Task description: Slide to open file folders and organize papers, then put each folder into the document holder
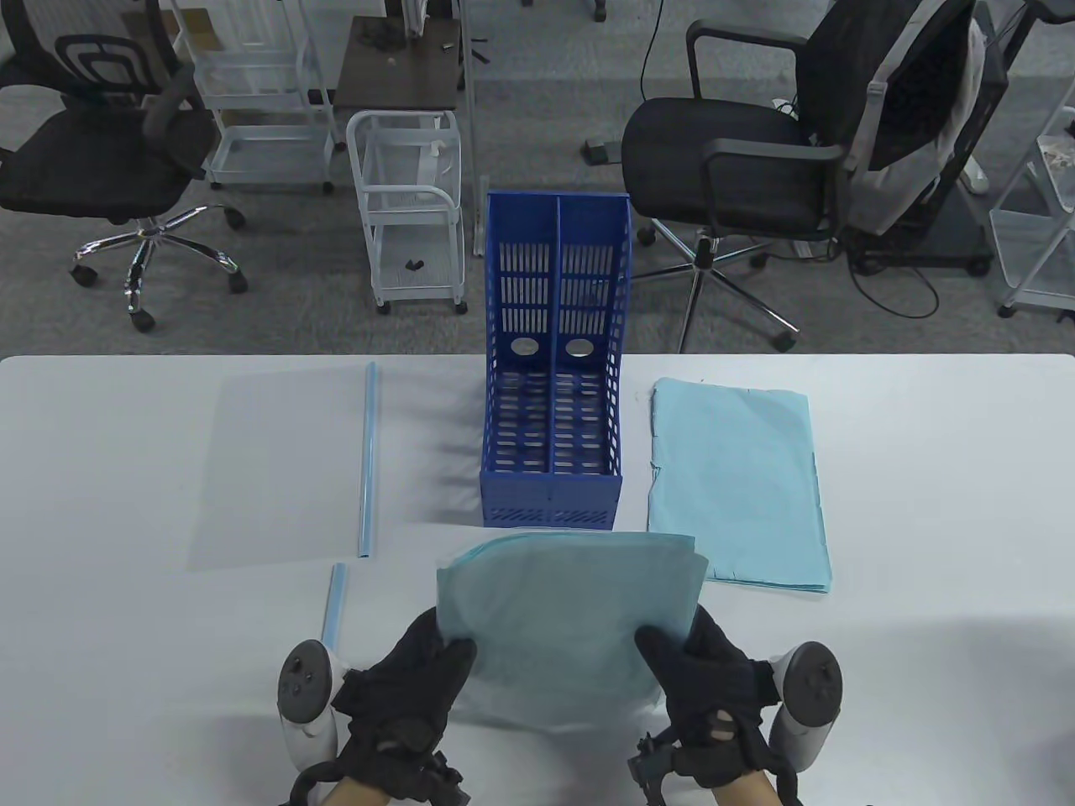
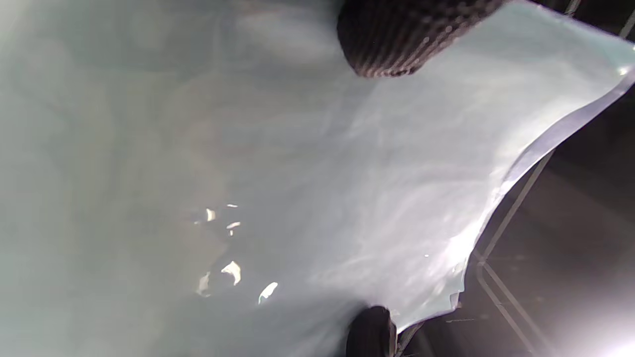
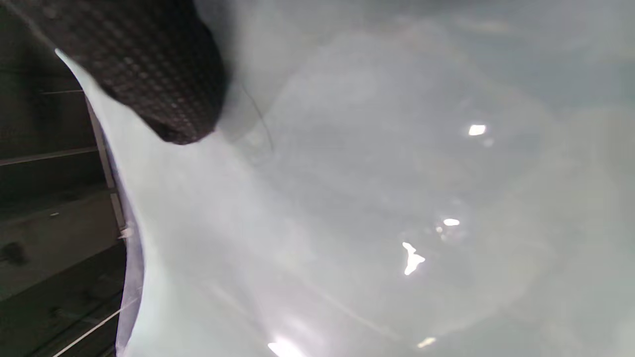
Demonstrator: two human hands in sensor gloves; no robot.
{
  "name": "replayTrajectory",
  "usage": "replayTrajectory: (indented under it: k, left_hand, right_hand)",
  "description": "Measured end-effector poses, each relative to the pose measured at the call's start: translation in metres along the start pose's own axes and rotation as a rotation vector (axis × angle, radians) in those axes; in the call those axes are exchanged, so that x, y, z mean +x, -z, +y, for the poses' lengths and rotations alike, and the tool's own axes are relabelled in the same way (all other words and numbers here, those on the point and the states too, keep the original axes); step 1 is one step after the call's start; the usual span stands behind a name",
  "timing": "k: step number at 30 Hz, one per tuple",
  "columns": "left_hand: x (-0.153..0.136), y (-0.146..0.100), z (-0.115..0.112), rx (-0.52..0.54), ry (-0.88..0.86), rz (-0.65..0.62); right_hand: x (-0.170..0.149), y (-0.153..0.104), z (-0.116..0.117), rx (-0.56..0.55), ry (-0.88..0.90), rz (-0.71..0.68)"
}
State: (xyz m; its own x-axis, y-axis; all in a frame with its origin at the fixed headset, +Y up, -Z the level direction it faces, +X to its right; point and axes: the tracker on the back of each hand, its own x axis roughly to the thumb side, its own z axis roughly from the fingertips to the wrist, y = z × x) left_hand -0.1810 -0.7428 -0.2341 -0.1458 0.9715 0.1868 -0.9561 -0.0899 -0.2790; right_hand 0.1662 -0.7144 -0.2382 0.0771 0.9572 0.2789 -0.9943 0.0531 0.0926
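Risk sits in the loose sheets; in the table view, low and centre, the left hand (image 1: 403, 697) and right hand (image 1: 714, 697) each pinch a side edge of a clear folder (image 1: 571, 621) holding pale blue papers, lifted off the white surface (image 1: 109, 672) just below the blue document holder (image 1: 552, 369); its spine bar seems absent, since one bar (image 1: 335, 600) lies at lower left beside the left hand, so the papers could slip out if the folder tilts or bows. A second clear folder (image 1: 285, 466) lies left of centre, a stack of blue paper (image 1: 739, 487) right of centre.

Left wrist view: a fingertip (image 2: 397, 39) at top centre presses the glossy sheet, whose free edge curls at right; too hard a squeeze may buckle it.

Right wrist view: a fingertip (image 3: 149, 74) at upper left clamps the same sheet near its edge; a shallow hold may let go.
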Motion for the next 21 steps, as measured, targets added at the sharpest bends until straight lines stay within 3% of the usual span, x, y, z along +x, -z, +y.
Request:
replayTrajectory:
  k: [4, 6, 9, 12, 16, 18, 21]
  left_hand:
    - [-0.008, -0.002, 0.008, 0.048, 0.041, 0.038]
    - [-0.015, -0.002, 0.01, 0.079, 0.031, 0.057]
    - [-0.009, -0.003, 0.008, 0.076, -0.01, 0.029]
    - [0.002, -0.003, 0.004, 0.011, -0.034, -0.038]
    - [-0.014, -0.004, 0.008, 0.033, 0.074, 0.109]
    - [-0.02, -0.003, 0.006, 0.04, 0.007, 0.123]
    - [-0.011, -0.002, 0.001, 0.02, 0.003, 0.057]
  right_hand:
    - [-0.002, 0.0, -0.002, -0.051, -0.148, 0.018]
    - [-0.01, -0.001, -0.005, -0.054, -0.253, 0.154]
    - [-0.01, -0.002, -0.003, -0.028, -0.155, 0.173]
    - [0.003, -0.002, 0.0, -0.045, -0.112, 0.044]
    - [-0.015, -0.002, -0.003, -0.032, -0.128, 0.142]
    - [-0.022, -0.002, -0.002, -0.055, -0.03, 0.185]
    - [-0.011, -0.003, 0.002, -0.072, -0.022, 0.088]
